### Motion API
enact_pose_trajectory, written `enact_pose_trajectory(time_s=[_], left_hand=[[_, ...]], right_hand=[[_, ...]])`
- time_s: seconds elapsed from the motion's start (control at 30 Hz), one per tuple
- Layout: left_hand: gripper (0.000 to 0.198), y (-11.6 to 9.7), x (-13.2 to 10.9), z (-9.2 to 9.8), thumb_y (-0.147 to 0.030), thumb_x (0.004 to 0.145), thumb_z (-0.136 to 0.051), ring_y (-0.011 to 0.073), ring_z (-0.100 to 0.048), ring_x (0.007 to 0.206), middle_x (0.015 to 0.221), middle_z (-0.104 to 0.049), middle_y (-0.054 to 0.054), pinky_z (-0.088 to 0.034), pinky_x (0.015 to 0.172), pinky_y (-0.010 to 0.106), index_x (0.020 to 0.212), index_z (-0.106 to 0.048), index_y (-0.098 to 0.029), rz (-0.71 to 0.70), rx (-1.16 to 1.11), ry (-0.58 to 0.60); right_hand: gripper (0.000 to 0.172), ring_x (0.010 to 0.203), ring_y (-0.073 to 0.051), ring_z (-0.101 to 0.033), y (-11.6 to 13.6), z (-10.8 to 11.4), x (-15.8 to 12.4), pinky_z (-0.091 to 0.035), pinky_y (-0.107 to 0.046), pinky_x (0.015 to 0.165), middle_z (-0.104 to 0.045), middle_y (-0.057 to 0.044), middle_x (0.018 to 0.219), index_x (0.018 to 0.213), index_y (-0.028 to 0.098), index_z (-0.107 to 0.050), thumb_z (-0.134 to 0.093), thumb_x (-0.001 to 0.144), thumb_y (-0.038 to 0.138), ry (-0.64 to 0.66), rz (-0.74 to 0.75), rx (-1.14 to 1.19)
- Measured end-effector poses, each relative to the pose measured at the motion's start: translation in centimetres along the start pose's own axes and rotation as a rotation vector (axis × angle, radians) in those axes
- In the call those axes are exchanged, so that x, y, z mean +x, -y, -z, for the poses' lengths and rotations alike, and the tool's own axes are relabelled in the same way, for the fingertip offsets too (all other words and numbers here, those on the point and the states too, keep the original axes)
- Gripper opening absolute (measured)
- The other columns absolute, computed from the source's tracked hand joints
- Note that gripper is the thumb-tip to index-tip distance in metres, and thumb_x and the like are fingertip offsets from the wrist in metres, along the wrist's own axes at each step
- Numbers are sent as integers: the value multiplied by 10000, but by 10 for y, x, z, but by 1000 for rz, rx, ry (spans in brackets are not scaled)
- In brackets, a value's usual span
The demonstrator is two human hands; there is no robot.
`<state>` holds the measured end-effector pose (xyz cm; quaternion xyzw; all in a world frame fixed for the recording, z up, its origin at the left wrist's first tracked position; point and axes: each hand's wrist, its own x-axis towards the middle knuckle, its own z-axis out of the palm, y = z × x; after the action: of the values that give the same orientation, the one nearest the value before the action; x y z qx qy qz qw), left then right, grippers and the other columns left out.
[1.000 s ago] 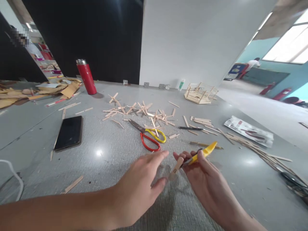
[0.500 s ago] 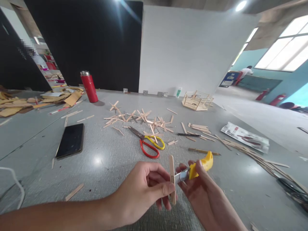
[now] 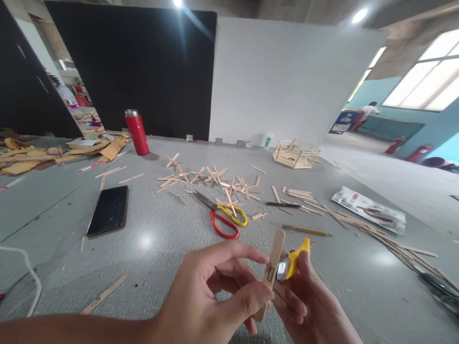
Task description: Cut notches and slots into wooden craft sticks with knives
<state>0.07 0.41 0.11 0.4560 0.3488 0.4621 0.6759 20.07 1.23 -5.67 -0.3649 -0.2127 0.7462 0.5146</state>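
Observation:
My left hand (image 3: 211, 296) pinches a flat wooden craft stick (image 3: 272, 263) between thumb and fingers and holds it upright, tilted a little to the right, low in the middle of the view. A small rectangular notch shows in the stick. My right hand (image 3: 308, 310) grips a yellow utility knife (image 3: 292, 265), its metal tip against the notch.
On the grey floor beyond lie red-and-yellow scissors (image 3: 224, 215), several scattered craft sticks (image 3: 208, 177), a black phone (image 3: 109, 210), a red flask (image 3: 136, 132), a pencil (image 3: 306, 231), a stick-built frame (image 3: 296, 153) and a printed packet (image 3: 369, 209). Cardboard scraps (image 3: 32, 155) sit far left. A person stands far right.
My left hand closed on the stick and raised it. Both hands came nearer and the knife tip turned in to the stick's notch. The view tilted upward.

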Motion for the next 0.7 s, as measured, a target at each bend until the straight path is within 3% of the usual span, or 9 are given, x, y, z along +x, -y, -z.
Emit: enact_pose_trajectory(time_s=[0.23,0.33,0.47,0.57,0.7], left_hand=[[289,1,-2,0,-317,786,-870,102,-628,602,754,-730,17,-559,606,224,1046,-800,-212,-7,64,-10],[253,2,-3,0,-331,841,-809,109,-631,622,784,-734,33,-570,627,233,1061,-810,-207,-31,112,-42],[329,4,-1,-1,-310,802,-835,120,-637,621,755,-731,36,-578,613,236,1103,-808,-181,20,128,-49],[318,7,2,1,-306,841,-804,105,-625,575,699,-708,22,-572,566,216,1127,-801,-169,27,82,-58],[342,13,8,5,-366,863,-803,131,-675,620,776,-756,74,-591,552,225,1116,-793,-137,-81,36,-29]], right_hand=[[512,464,-80,-253,-2,-2,2,-353,-210,467,-333,85,458,612,214,-594,-895,702,618,-40,28,-20],[426,452,-78,-320,3,-5,-1,-376,-203,450,-387,84,482,788,232,-712,-915,689,594,-97,105,-38],[457,436,-117,-455,16,-9,-5,-431,-238,409,-530,50,526,1021,250,-769,-903,720,565,-175,259,-149],[438,447,-136,-521,22,-12,-5,-469,-242,396,-603,18,548,965,246,-792,-937,672,538,-192,328,-201],[388,482,-137,-585,23,-16,-4,-493,-206,406,-643,-12,555,746,242,-790,-997,553,508,-263,406,-190]])
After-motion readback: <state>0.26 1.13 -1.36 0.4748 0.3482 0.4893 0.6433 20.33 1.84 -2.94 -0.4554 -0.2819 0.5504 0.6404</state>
